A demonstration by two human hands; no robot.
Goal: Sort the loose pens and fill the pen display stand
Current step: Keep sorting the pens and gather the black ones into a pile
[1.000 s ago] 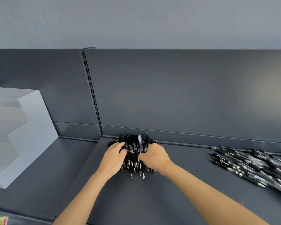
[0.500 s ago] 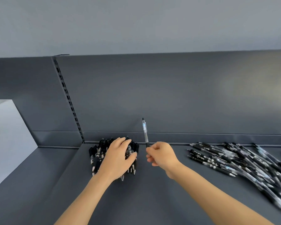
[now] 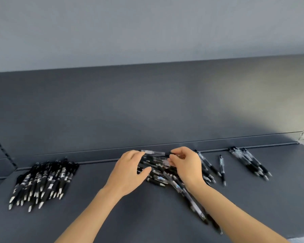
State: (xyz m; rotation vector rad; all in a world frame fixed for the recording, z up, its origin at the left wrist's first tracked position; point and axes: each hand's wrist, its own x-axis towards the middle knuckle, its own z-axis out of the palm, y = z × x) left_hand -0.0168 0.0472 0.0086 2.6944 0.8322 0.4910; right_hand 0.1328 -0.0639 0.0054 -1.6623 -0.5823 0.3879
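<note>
Beneath your fingers, the loose pens (image 3: 162,178) lie heaped on the shelf (image 3: 147,218). Your right hand (image 3: 188,166) pinches some with curled fingers; your left hand (image 3: 128,172) curves over them, grip unclear. Sorted pens (image 3: 42,179) lie well left.

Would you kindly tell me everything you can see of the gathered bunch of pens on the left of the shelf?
The bunch of pens lies flat on the dark grey shelf, which alone touches it. Many black, plastic-looking barrels with white markings lie roughly parallel, slightly fanned, pale tips toward the person, the other ends near the shelf's back lip.
</note>
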